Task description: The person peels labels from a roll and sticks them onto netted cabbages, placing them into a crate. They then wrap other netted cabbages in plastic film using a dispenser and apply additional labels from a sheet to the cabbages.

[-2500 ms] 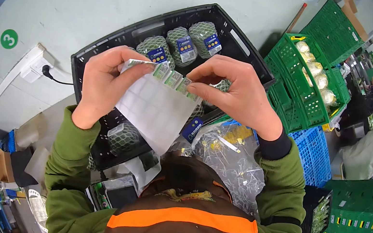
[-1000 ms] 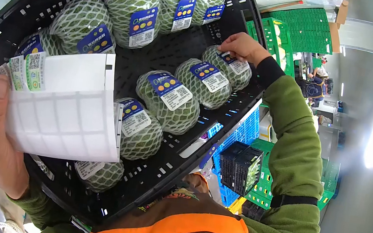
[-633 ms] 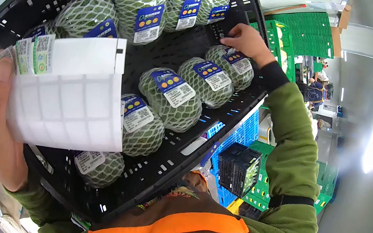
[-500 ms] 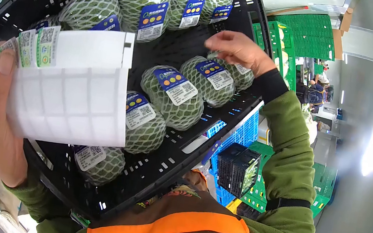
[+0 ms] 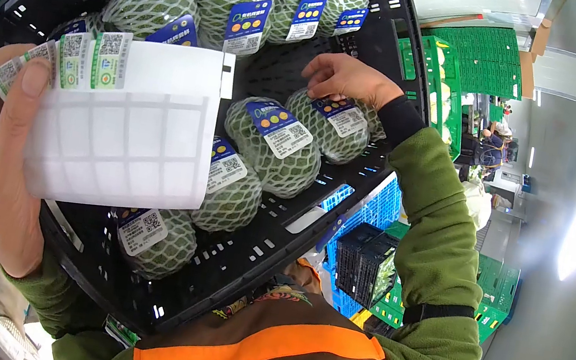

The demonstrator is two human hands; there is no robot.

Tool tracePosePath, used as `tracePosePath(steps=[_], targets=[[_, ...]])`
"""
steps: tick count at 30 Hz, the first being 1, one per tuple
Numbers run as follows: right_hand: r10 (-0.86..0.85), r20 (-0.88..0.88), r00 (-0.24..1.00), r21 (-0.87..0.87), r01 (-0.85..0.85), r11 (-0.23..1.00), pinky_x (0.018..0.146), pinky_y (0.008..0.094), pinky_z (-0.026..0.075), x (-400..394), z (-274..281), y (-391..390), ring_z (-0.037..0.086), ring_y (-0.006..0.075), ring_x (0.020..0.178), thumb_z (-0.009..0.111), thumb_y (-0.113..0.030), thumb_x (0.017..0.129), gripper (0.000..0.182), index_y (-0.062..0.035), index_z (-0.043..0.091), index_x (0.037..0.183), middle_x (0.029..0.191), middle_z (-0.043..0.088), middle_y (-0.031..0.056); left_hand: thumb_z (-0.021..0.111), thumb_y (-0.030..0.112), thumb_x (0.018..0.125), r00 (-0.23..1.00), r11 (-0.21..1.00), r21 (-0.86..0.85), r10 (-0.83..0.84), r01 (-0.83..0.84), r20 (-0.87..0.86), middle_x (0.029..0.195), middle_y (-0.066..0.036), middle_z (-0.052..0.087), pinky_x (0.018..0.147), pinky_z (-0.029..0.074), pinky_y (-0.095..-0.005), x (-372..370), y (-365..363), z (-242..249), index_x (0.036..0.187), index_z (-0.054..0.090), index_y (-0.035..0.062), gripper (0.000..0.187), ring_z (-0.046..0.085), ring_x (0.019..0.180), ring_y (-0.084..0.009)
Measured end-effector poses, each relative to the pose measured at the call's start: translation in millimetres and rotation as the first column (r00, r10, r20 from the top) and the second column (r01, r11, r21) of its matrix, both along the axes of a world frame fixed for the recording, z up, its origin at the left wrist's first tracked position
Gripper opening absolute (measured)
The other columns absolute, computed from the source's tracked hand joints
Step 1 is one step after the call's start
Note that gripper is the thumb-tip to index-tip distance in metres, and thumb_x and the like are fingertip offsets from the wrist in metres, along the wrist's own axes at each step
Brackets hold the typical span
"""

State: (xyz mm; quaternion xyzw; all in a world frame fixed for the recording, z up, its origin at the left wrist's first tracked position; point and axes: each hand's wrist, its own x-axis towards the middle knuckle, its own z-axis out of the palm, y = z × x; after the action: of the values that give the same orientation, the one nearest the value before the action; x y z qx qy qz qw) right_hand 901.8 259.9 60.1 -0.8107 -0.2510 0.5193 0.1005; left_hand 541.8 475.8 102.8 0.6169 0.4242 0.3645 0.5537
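Note:
My left hand grips a white sheet of stickers, thumb on its front. Small green-and-white QR stickers run along the sheet's upper left edge, and pale empty grid squares cover the rest. My right hand is closed, with fingers curled over the top of a netted green vegetable with a blue-and-white label; I cannot tell what is between the fingertips. Nearer the left hand lie another labelled netted vegetable and one partly hidden by the sheet.
All the vegetables lie in a black slotted crate, with a second row along its far side. Blue crates, a small black crate and green crates stand to the right. A person is in the distance.
My right hand has moved slightly left and down, onto the netted vegetable's upper end. The sheet in my left hand has shifted a little right and up in view.

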Motion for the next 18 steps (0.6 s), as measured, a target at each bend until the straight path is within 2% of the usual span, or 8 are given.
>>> tracePosePath(steps=[3,5,13,16,18], targets=[[0.077,0.037,0.996,-0.020,-0.076,0.997,0.058,0.0207,0.047,5.2,-3.9,0.0,0.057,0.0055,0.068,0.074,-0.008,0.083,0.043,0.0035,0.058,0.122,0.099,0.071,0.0081,0.072,0.026,0.092,0.998,0.999,0.016,-0.043,0.044,-0.049,0.089,-0.004,0.070,0.068,0.049,-0.0186,-1.3,1.4,0.2,0.107,0.071,0.0053,0.026,0.064,0.076,-0.0079],[0.046,-0.008,0.999,-0.025,-0.046,0.999,0.057,0.0202,0.046,11.5,-3.6,0.5,0.058,0.0055,0.069,0.074,-0.008,0.083,0.042,0.0034,0.059,0.121,0.099,0.072,0.0082,0.073,0.026,0.092,0.999,0.999,-0.017,-0.043,0.043,0.015,0.088,-0.003,0.070,0.068,0.048,-0.0181,1.4,-0.7,1.6,0.106,0.071,0.0050,0.025,0.063,0.075,-0.0067],[0.002,-0.119,0.993,-0.057,-0.008,0.998,0.056,0.0190,0.044,16.2,-2.2,1.5,0.061,0.0050,0.073,0.074,-0.009,0.083,0.041,0.0031,0.060,0.120,0.098,0.073,0.0082,0.072,0.020,0.093,0.994,0.993,-0.066,-0.097,0.100,0.043,0.091,-0.003,0.068,0.071,0.048,-0.0180,0.2,1.1,2.1,0.107,0.069,0.0038,0.022,0.061,0.079,-0.0059],[0.080,-0.071,0.994,-0.072,-0.085,0.994,0.058,0.0211,0.048,13.8,-8.5,-1.0,0.064,0.0076,0.075,0.075,-0.011,0.081,0.042,0.0031,0.061,0.118,0.096,0.073,0.0087,0.071,0.017,0.093,0.989,0.986,-0.093,-0.132,0.137,0.060,0.092,-0.002,0.068,0.071,0.047,-0.0181,-0.5,3.0,0.5,0.108,0.068,0.0030,0.020,0.061,0.080,-0.0056],[0.303,0.192,0.933,-0.067,-0.296,0.953,0.056,0.0245,0.050,9.6,-12.7,0.2,0.066,0.0130,0.072,0.082,-0.008,0.072,0.046,0.0026,0.065,0.113,0.092,0.072,0.0099,0.070,0.015,0.093,0.984,0.978,-0.124,-0.157,0.167,0.087,0.092,-0.002,0.068,0.071,0.047,-0.0181,-1.3,4.2,1.0,0.108,0.068,0.0025,0.020,0.061,0.079,-0.0054]])
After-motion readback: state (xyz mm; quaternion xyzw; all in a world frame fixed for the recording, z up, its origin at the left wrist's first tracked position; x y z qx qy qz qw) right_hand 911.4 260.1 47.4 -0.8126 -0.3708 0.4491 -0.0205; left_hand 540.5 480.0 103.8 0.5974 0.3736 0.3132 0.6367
